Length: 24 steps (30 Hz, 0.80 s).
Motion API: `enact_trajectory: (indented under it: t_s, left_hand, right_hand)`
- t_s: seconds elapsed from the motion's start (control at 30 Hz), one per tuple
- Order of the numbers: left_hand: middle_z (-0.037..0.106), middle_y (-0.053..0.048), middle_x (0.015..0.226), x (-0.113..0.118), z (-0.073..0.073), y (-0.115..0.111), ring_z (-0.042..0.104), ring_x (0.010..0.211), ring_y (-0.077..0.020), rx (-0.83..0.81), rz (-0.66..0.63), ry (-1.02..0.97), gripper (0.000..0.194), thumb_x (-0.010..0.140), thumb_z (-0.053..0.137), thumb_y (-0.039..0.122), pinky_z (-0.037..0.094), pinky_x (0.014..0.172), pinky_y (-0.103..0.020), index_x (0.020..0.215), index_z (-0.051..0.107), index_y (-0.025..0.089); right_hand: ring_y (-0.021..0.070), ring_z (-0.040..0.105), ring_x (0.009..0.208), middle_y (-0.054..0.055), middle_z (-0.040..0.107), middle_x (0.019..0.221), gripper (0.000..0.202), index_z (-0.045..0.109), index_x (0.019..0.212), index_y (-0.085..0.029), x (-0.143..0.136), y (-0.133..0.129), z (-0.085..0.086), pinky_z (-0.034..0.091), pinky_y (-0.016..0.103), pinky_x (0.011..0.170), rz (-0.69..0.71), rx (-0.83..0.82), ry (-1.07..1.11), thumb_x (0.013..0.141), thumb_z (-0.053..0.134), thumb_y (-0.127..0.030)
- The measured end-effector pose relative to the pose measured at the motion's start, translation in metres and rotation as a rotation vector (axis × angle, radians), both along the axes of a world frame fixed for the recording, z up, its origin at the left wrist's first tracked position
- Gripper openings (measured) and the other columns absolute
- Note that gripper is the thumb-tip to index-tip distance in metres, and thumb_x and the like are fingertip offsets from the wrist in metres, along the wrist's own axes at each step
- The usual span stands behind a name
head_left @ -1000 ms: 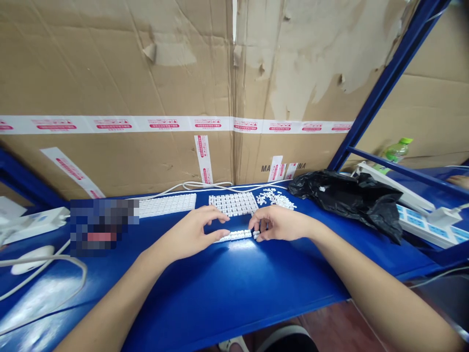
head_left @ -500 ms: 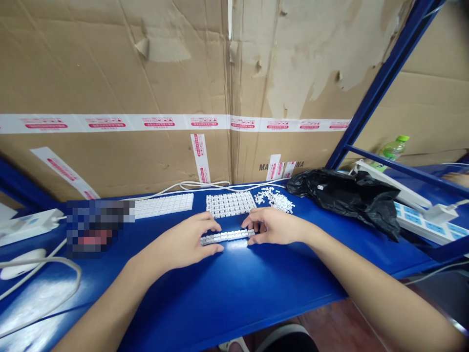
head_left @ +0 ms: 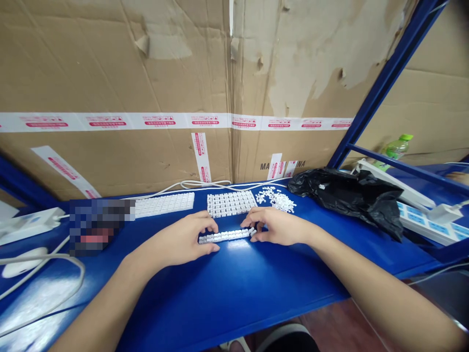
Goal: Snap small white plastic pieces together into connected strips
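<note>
A narrow row of small white pieces (head_left: 227,236) lies on the blue table (head_left: 227,293) between my hands. My left hand (head_left: 185,237) is at its left end, thumb and fingers parted around that end. My right hand (head_left: 274,226) has its thumb and fingertips at the right end, where the last piece sits at a slight angle. Behind the row is a block of white pieces in several rows (head_left: 230,203). A loose heap of small white pieces (head_left: 281,200) is to the right of that block.
A white keyboard-like panel (head_left: 164,204) lies at the back left, beside a blurred-out item. On the left are a white mouse (head_left: 24,261) and cables. A black plastic bag (head_left: 348,198), a power strip (head_left: 432,225) and a green-capped bottle (head_left: 397,146) stand at the right.
My left thumb and fingers have shifted slightly left and show more of the row. The right end piece now tilts away from the row's line at my right fingertips.
</note>
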<state>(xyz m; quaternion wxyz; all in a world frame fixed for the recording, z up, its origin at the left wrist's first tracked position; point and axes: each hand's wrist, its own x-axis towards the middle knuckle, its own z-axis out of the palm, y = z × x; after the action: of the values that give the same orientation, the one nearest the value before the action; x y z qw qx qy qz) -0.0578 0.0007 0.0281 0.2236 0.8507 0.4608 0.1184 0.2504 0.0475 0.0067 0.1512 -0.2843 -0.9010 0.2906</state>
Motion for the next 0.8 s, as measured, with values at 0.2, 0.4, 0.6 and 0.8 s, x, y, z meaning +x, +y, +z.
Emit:
enact_trajectory:
  t_s: [0.2,0.4,0.6,0.8]
  left_hand:
    - [0.074,-0.005,0.106,0.004,0.0,0.0,0.071,0.088,-0.0259,-0.013,-0.02,-0.03,0.025,0.093,0.076,0.047,0.053,0.074,-0.034,0.106,0.079,0.026]
    - [0.074,-0.005,0.102,0.009,0.001,0.0,0.07,0.088,-0.0256,-0.028,-0.03,-0.017,0.019,0.095,0.075,0.043,0.051,0.072,-0.033,0.098,0.076,0.024]
    - [0.075,-0.005,0.099,0.008,-0.001,0.0,0.069,0.087,-0.025,0.001,-0.036,-0.032,0.015,0.099,0.069,0.037,0.049,0.072,-0.033,0.096,0.076,0.024]
    - [0.074,-0.005,0.099,0.007,-0.004,0.004,0.069,0.089,-0.0246,0.001,-0.035,-0.019,0.018,0.102,0.066,0.037,0.051,0.076,-0.034,0.098,0.076,0.023]
  right_hand:
    - [0.0193,0.074,0.092,0.005,0.08,0.11,0.027,0.08,0.117,-0.021,-0.001,0.0,0.001,0.058,0.032,0.084,-0.005,0.081,0.013,0.092,0.081,-0.012]
    - [0.0244,0.074,0.105,0.009,0.078,0.116,0.037,0.079,0.125,-0.019,-0.01,-0.005,-0.003,0.057,0.039,0.098,-0.002,0.112,0.023,0.09,0.09,-0.022]
    - [0.0245,0.072,0.106,0.01,0.074,0.114,0.028,0.08,0.126,-0.018,-0.019,-0.01,-0.01,0.057,0.039,0.098,-0.022,0.143,0.042,0.098,0.082,-0.024]
    - [0.0229,0.071,0.102,0.008,0.074,0.111,0.02,0.081,0.12,-0.019,-0.021,-0.013,-0.009,0.056,0.037,0.096,-0.03,0.146,0.044,0.1,0.078,-0.019]
